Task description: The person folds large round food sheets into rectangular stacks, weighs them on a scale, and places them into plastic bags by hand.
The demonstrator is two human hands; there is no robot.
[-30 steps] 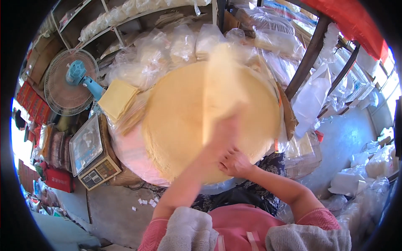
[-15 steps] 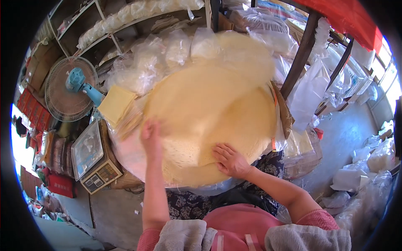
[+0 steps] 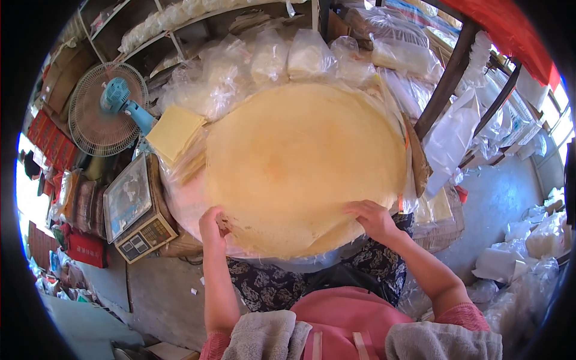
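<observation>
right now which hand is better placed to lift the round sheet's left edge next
Likely the left hand: it is at that edge of the round sheet; the right hand sits farther right.

A broad, round, pale-yellow sheet [image 3: 306,156] lies spread nearly flat (brown-flecked along its near-left edge).

The round sheet [image 3: 306,156] is showing golden tan with brown flecks; the fan motor [image 3: 116,95] is showing blue, the garment [image 3: 342,318] rosy pink, and the trousers [image 3: 258,289] are carrying a pale floral pattern on black.
</observation>
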